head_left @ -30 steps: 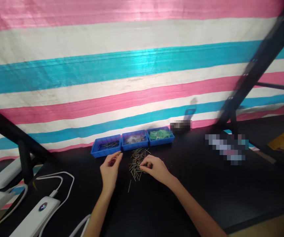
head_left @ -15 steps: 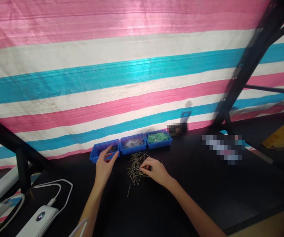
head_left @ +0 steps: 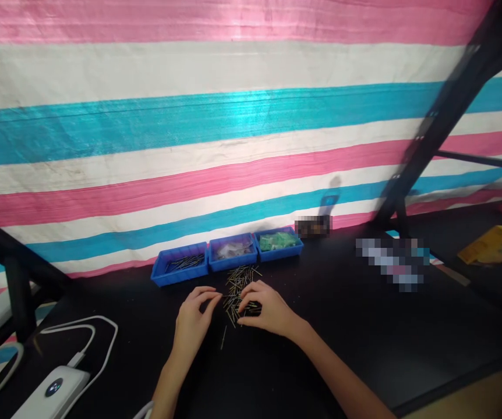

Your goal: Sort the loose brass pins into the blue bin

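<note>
A pile of thin metal pins (head_left: 237,291), gold and grey, lies on the black table; their exact kind is too small to tell. My left hand (head_left: 193,317) is at the left edge of the pile, thumb and fingertips pinched together. Whatever is between those tips is too small to make out. Over the right side of the pile is my right hand (head_left: 272,308), with thumb and fingers apart and the tips close to the pins. One loose pin (head_left: 223,337) lies apart, nearer to me. Behind my left hand, a blue bin (head_left: 181,274) contains several dark thin pieces.
Beside that bin stand a blue bin with clear plastic bags (head_left: 233,251) and another with green packets (head_left: 278,241). A white power bank (head_left: 52,393) with a cable (head_left: 113,337) lies at left. A yellow packet (head_left: 493,244) is far right. Black frame bars (head_left: 437,125) flank a striped sheet.
My left hand has come from over the left bin to the pile's edge and closed to a pinch. My right hand's fingers have gone from pinched to apart.
</note>
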`<move>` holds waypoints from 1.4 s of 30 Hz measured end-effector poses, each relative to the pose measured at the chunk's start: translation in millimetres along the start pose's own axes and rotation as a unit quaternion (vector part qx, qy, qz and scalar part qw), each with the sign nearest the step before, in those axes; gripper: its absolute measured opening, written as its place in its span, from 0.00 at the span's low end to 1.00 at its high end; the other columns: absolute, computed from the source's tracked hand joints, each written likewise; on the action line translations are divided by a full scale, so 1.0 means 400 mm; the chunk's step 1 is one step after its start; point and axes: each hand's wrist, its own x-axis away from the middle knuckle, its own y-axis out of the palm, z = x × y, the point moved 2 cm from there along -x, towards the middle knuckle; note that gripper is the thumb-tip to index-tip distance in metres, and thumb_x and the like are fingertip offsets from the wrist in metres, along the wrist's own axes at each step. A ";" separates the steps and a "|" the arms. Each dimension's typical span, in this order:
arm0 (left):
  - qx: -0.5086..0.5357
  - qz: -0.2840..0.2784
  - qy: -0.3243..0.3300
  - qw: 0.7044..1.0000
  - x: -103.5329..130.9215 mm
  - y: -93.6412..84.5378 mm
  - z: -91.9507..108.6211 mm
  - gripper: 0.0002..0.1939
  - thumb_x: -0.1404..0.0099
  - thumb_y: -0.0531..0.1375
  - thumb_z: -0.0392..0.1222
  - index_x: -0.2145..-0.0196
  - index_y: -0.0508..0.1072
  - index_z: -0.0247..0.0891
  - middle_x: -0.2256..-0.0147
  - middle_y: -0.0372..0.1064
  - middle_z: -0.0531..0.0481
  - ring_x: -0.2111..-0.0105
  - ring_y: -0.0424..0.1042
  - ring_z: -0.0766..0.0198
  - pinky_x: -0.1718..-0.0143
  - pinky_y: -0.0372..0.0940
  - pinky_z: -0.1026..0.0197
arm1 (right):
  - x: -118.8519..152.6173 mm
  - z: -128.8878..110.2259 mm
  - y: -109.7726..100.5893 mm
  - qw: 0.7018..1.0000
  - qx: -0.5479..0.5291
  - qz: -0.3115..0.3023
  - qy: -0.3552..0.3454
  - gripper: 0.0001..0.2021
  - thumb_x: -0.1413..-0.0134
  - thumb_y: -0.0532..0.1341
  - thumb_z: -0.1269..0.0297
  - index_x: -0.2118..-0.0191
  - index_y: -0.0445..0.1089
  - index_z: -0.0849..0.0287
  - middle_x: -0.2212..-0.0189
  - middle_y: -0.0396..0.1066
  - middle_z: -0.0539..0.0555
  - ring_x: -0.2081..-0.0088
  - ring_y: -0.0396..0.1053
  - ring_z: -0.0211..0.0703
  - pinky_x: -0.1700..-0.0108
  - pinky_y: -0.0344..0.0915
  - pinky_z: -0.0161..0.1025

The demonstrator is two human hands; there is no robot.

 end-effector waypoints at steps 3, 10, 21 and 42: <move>-0.024 0.014 -0.018 0.999 0.003 -0.004 -0.002 0.12 0.42 0.55 0.50 0.71 0.76 0.42 0.62 0.69 0.49 0.64 0.70 0.59 0.63 0.65 0.59 | 0.006 -0.017 0.019 0.999 0.012 -0.041 -0.024 0.15 0.60 0.67 0.54 0.63 0.72 0.50 0.56 0.65 0.49 0.53 0.60 0.43 0.48 0.51 0.42; -0.055 0.023 -0.045 0.997 0.011 0.002 0.001 0.13 0.44 0.57 0.53 0.74 0.76 0.44 0.62 0.69 0.50 0.65 0.70 0.59 0.64 0.64 0.60 | 0.016 -0.021 0.061 0.990 0.049 -0.121 -0.045 0.15 0.56 0.64 0.51 0.61 0.73 0.49 0.52 0.63 0.50 0.49 0.56 0.45 0.47 0.48 0.42; -0.108 -0.039 -0.047 0.992 0.017 0.009 0.021 0.13 0.42 0.55 0.51 0.75 0.76 0.45 0.65 0.70 0.52 0.68 0.70 0.62 0.71 0.61 0.64 | 0.011 -0.005 0.058 0.992 0.067 -0.094 -0.044 0.06 0.48 0.61 0.60 0.64 0.72 0.53 0.56 0.67 0.49 0.52 0.59 0.40 0.49 0.50 0.39; -0.014 -0.031 -0.114 0.993 0.001 -0.017 -0.048 0.15 0.46 0.57 0.54 0.72 0.75 0.41 0.69 0.73 0.50 0.74 0.71 0.62 0.71 0.64 0.63 | 0.027 -0.044 0.094 0.981 0.037 -0.154 -0.109 0.10 0.46 0.58 0.60 0.57 0.70 0.51 0.50 0.65 0.49 0.45 0.55 0.40 0.44 0.41 0.40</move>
